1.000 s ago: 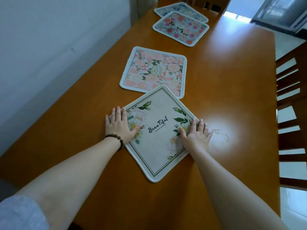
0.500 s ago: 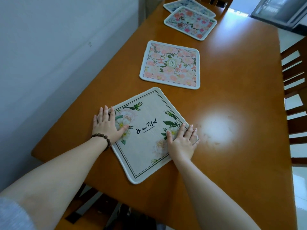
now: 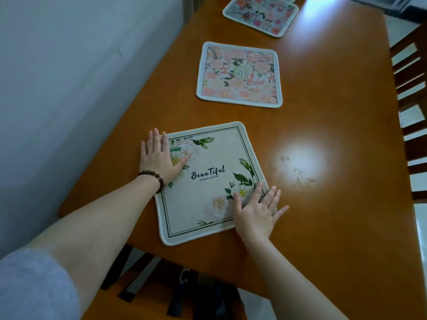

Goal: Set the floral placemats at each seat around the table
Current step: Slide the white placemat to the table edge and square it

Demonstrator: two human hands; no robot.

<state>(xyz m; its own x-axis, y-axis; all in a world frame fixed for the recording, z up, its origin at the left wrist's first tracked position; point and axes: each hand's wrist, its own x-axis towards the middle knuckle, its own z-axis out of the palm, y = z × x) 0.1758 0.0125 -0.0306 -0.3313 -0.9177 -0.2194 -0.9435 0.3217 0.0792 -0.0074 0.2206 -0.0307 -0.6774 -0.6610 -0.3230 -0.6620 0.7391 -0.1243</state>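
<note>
- The cream placemat (image 3: 208,181) with the word "Beautiful" lies flat on the wooden table (image 3: 323,227), at about 6 o'clock of the table top, close to the near edge.
- The left hand (image 3: 159,158) lies flat on its corner at 10 o'clock, fingers straight and together; it presses down and grips nothing. A bead bracelet (image 3: 154,179) is on this wrist.
- The right hand (image 3: 256,211) lies flat on the corner at 4 o'clock, fingers spread; some fingertips reach past the edge onto the bare wood. It also only presses.
- The pink placemat (image 3: 240,75) lies at 12 o'clock from the cream one, apart from it and about square to the table.
- 2 more floral mats (image 3: 261,15) overlap at the far end, partly cut by the picture border.
- A wooden chair (image 3: 411,107) stands at 3 o'clock, beside the table.
- My judgement: the step in hand is the turning and straightening of the cream mat at this seat. It sits a little rotated against the table edge.
- The next move, I think, needs a small turn under both palms until the border runs parallel to the table edge, then lifting both hands straight up so the mat does not slide.
- After this, the 2 stacked mats likely need seats of their own.
</note>
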